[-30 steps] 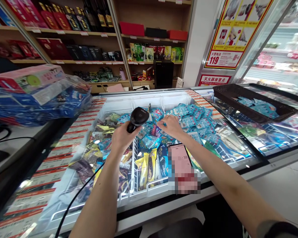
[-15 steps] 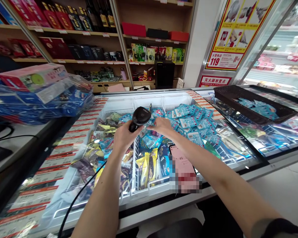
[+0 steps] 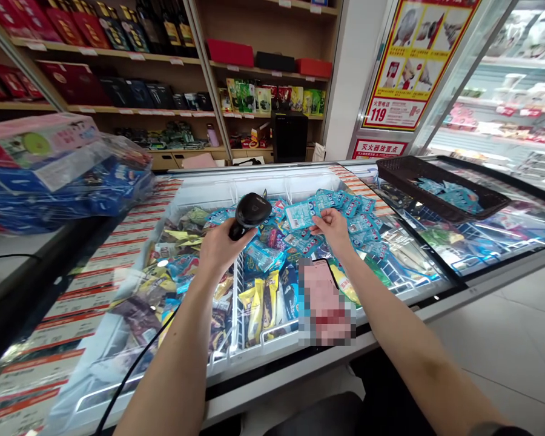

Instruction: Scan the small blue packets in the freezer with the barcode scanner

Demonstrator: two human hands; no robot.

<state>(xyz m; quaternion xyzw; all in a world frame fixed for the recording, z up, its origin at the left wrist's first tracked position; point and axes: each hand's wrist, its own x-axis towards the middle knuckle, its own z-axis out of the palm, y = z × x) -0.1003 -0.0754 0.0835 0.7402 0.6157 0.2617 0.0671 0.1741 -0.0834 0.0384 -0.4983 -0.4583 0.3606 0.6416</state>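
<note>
A black handheld barcode scanner (image 3: 253, 209) with a cord is gripped in my left hand (image 3: 220, 247), its head pointing right over the freezer. My right hand (image 3: 333, 230) pinches the right end of a small blue packet (image 3: 301, 214), whose face shows a white barcode label. Behind and right of that hand, many similar blue packets (image 3: 363, 225) lie in a loose spread on the freezer's glass top. Nearer to me, a phone (image 3: 324, 293) with a pink, partly blurred screen rests on the glass beside my right forearm.
Wrapped ice creams (image 3: 261, 309) fill wire baskets under the glass. A dark brown tray (image 3: 436, 188) holding more blue packets stands at right. Plastic-wrapped boxes (image 3: 63, 175) are stacked at left. The scanner cord (image 3: 134, 369) runs along my left forearm. Stocked shelves (image 3: 163, 109) stand behind.
My right hand has moved right, away from the scanner, and a blue packet now shows plainly in its fingers. My left hand keeps the scanner. The whole view has shifted slightly.
</note>
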